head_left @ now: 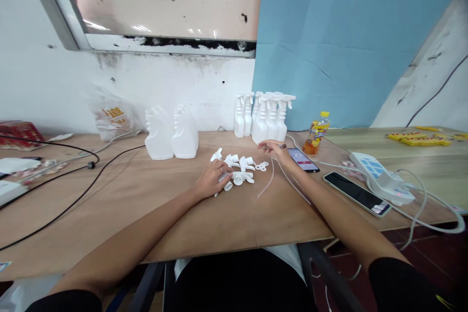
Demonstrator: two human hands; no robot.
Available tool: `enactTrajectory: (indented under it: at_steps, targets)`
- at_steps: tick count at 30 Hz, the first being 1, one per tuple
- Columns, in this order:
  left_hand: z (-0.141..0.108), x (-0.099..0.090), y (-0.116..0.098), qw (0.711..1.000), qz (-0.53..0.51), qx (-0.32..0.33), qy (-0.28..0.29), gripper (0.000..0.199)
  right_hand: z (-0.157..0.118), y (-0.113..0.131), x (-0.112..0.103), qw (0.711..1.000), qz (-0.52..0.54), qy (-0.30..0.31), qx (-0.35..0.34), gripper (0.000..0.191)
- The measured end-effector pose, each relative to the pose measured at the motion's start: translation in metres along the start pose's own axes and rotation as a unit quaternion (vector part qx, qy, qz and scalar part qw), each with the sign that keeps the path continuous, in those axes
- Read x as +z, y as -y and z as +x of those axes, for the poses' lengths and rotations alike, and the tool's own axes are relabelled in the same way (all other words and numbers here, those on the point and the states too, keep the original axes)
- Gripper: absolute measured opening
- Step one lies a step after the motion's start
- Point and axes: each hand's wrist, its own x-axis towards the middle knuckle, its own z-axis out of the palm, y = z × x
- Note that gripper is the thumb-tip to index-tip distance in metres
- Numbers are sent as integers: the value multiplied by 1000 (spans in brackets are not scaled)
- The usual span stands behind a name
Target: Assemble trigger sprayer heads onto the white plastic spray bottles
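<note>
My left hand lies with its fingers apart over the left side of a loose group of white spray heads, touching them. Part of the group is hidden under it. My right hand is closed on a slim dark pen-like object, just in front of the capped spray bottles. Small white ring-shaped pieces lie between the hands. Two thin white tubes rest on the table below my right hand.
White bottles without spray heads stand at the back left. Right of my right hand are a lit phone, a drink bottle, a dark phone and a power strip with cables. Black cables cross the table's left side.
</note>
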Motion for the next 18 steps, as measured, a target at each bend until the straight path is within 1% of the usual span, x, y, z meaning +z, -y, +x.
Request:
enactTrajectory:
  at_steps: [2, 4, 8, 12, 15, 18]
  targets:
    - [0, 0, 0, 1000, 7, 4, 4, 28, 19, 4, 4, 997, 67, -29, 36, 27]
    - [0, 0, -1, 1000, 6, 6, 6, 28, 45, 10, 11, 986, 135, -45, 83, 26]
    - [0, -1, -3, 1000, 2, -2, 3, 27, 111, 23, 31, 967, 212, -61, 129, 26]
    - [1, -2, -3, 1000, -2, 0, -2, 26, 169, 33, 52, 945, 268, -97, 161, 16]
    - [1, -1, -3, 1000, -1, -3, -3, 26, 199, 39, 62, 930, 296, -122, 180, 13]
    - [-1, -1, -2, 1000, -3, -11, -19, 25, 214, 46, 63, 918, 326, -128, 186, 14]
